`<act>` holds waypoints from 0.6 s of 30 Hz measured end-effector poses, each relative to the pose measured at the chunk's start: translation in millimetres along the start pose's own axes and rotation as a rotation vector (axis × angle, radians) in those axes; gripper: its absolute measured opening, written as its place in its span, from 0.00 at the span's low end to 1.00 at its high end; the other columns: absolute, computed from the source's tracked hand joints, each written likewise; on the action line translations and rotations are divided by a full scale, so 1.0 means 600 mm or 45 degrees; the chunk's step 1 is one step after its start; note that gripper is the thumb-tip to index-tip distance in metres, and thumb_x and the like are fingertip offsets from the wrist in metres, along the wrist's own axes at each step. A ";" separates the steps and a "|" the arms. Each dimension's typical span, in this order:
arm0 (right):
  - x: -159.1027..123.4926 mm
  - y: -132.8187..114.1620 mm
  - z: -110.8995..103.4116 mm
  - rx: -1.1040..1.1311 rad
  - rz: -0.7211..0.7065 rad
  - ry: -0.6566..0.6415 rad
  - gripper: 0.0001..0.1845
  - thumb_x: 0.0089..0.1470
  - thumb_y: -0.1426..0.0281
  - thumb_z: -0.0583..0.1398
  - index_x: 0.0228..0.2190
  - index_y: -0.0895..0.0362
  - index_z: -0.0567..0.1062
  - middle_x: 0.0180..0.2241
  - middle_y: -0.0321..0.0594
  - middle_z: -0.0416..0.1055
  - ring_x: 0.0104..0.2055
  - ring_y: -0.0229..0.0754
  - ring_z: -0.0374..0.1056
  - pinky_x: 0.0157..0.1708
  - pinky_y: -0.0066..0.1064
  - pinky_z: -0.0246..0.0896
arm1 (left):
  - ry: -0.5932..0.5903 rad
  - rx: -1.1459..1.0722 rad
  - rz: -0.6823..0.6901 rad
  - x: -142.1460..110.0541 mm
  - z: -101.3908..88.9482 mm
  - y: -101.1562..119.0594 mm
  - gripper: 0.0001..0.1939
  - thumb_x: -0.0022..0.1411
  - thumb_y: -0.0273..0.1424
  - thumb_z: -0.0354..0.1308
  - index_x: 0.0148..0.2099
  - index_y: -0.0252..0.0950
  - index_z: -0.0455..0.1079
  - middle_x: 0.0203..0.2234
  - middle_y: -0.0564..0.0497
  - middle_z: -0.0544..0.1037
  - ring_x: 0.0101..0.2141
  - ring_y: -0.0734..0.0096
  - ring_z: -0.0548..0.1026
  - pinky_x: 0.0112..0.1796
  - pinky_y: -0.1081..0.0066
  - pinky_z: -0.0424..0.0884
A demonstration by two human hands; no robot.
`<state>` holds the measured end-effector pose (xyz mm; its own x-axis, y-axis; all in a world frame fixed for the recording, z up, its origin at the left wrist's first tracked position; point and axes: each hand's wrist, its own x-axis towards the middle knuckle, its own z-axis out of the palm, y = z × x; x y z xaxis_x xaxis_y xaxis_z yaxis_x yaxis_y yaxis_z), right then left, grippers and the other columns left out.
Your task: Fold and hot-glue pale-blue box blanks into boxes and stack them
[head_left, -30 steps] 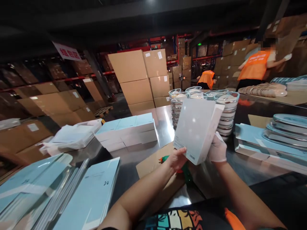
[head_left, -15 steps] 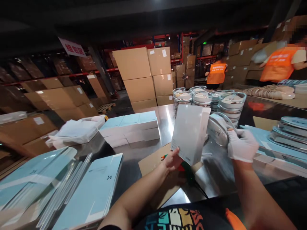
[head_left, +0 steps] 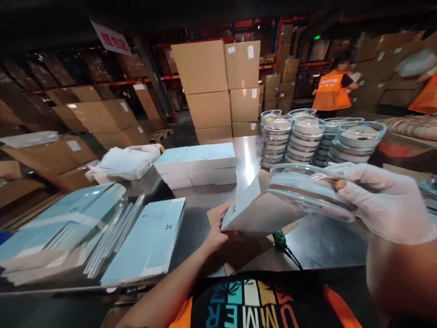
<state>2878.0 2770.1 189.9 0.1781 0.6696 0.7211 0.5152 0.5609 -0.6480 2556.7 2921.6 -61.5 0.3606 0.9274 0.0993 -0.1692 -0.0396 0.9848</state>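
Observation:
My left hand [head_left: 218,231], ungloved, grips the near end of a white and pale-blue carton [head_left: 261,214], which is tilted over the table. In my right hand [head_left: 392,198], which wears a white glove, is a clear round glass dish [head_left: 303,182] pinched by its edge. The dish's far side meets the carton's right-hand end; whether any of it is inside, I cannot tell. Beneath the carton lie a cardboard sheet [head_left: 244,253] and a green-handled tool [head_left: 280,239] with a black cord.
Stacks of round glass dishes [head_left: 305,136] stand at the back right. Pale-blue cartons [head_left: 196,166] sit in a block at the back left, with flat cartons [head_left: 145,241] nearer. A white basket [head_left: 131,161] is behind them. A person in an orange vest [head_left: 332,89] stands beyond.
The carton has tipped from upright to nearly lying, its pale-blue face now showing. My right hand has raised the glass dish and brought it against the carton. The view has turned slightly left.

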 end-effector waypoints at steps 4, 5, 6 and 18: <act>-0.007 -0.002 0.045 0.086 -0.136 0.020 0.05 0.64 0.63 0.73 0.38 0.50 0.87 0.41 0.41 0.84 0.41 0.42 0.80 0.42 0.33 0.77 | 0.127 -0.037 -0.118 -0.043 -0.023 -0.022 0.57 0.37 0.34 0.83 0.69 0.42 0.62 0.57 0.43 0.77 0.52 0.53 0.78 0.55 0.60 0.74; -0.009 -0.009 0.049 0.145 -0.134 0.064 0.06 0.62 0.62 0.74 0.37 0.50 0.87 0.40 0.42 0.84 0.41 0.44 0.80 0.42 0.35 0.77 | 0.175 -0.058 -0.113 -0.049 -0.028 -0.024 0.57 0.37 0.35 0.83 0.68 0.42 0.61 0.56 0.44 0.77 0.51 0.54 0.78 0.54 0.60 0.73; -0.010 -0.017 0.050 0.181 -0.139 0.095 0.08 0.60 0.61 0.76 0.35 0.50 0.86 0.39 0.42 0.84 0.40 0.46 0.81 0.42 0.38 0.78 | 0.217 -0.076 -0.099 -0.053 -0.033 -0.024 0.57 0.37 0.35 0.83 0.67 0.43 0.61 0.55 0.44 0.77 0.51 0.55 0.78 0.54 0.61 0.73; 0.029 0.005 0.161 -0.218 -0.339 -0.743 0.13 0.69 0.60 0.63 0.42 0.53 0.85 0.42 0.44 0.82 0.44 0.50 0.79 0.47 0.43 0.77 | 0.015 -0.022 -0.124 -0.071 -0.028 -0.020 0.53 0.31 0.36 0.87 0.57 0.41 0.63 0.50 0.46 0.76 0.50 0.56 0.78 0.51 0.61 0.75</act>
<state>2801.4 2830.5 176.6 -0.4323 0.6998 0.5687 0.6132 0.6905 -0.3836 2527.9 2888.7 -79.8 0.3652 0.9309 0.0015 -0.1500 0.0573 0.9870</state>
